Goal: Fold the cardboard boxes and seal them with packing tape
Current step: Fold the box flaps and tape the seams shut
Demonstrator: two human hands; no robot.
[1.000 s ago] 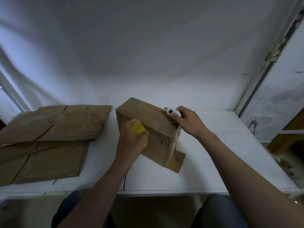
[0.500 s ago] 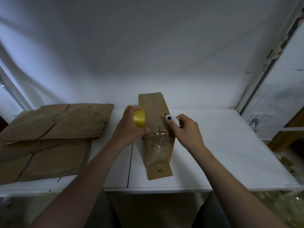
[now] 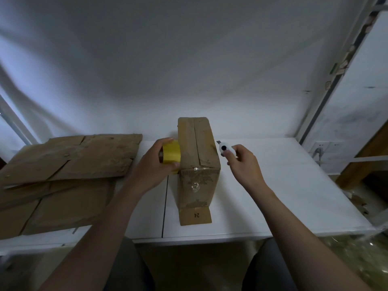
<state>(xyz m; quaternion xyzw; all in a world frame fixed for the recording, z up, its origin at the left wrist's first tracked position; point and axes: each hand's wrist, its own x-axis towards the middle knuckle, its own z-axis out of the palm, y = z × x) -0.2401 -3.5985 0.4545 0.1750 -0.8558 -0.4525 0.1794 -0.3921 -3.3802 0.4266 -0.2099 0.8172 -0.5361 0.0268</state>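
A narrow folded cardboard box (image 3: 197, 152) stands upright in the middle of the white table (image 3: 283, 196), one small flap marked 24 lying flat toward me. Clear tape shines on its near face. My left hand (image 3: 153, 171) grips a yellow roll of packing tape (image 3: 171, 156) pressed against the box's left side. My right hand (image 3: 243, 164) holds a white utility knife (image 3: 225, 150) just right of the box, not touching it.
Several flattened cardboard boxes (image 3: 69, 171) lie stacked on the left part of the table. A white wall rises behind. To the right are a door frame (image 3: 327, 97) and a wooden piece of furniture (image 3: 363, 162). My legs show under the table's front edge.
The box has turned from slanted to end-on and now stands upright. My right hand has come off the box and moved right with the knife. My left hand still holds the tape at the box's left side.
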